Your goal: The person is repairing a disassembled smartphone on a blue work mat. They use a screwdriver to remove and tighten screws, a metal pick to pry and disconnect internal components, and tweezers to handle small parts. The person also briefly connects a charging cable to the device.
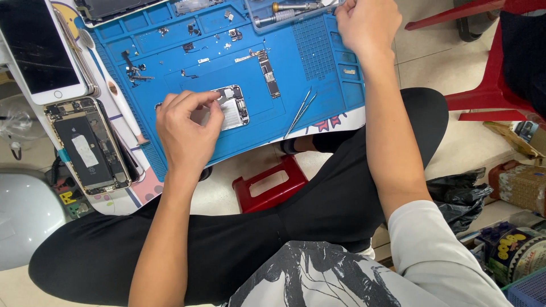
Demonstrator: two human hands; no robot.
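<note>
We record the left hand (pixel 187 133) resting on the blue repair mat (pixel 335 85), its fingers curled and its thumb and forefinger pinched together over the near corner of a small phone chassis (pixel 234 108). Whether a screw or other small part sits in that pinch we cannot tell. The chassis lies directly under and just beyond those fingertips, to their right, touching them, with its long axis running away from the person and tilted slightly. The left hand is clearly the nearer one. The right hand (pixel 367 23) is well apart, up at the far edge of the mat, knuckles bent over a clear tray of tools (pixel 284 12); its grip is hidden from us. Between the two hands lie a logic board (pixel 269 73) and a pair of tweezers (pixel 301 111). Left of the left hand sit an opened phone (pixel 88 146) and a white-faced screen (pixel 40 51).
</note>
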